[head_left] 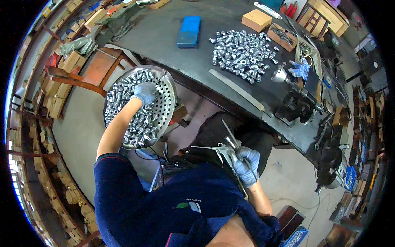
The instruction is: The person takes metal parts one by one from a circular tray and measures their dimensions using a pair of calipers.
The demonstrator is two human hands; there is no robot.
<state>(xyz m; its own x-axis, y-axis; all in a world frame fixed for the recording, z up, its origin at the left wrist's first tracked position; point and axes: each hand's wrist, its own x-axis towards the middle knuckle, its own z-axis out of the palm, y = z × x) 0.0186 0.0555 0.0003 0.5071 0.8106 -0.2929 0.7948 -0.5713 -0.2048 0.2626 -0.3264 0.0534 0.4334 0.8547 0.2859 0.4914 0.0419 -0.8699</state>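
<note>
Reaching with left hand into metal fittings in holed pan, set off to the left, likely for short reach; can't tell left fingers' grip, buried in pieces. Gripping air gun plus slim pointed tool in right hand, fingers curled round, probably to save putting either down. On counter: separate heap of fittings, blue box, flat bar, vise. In the way: counter's edge between pan and heap, wooden chair close by pan's far-left side.
</note>
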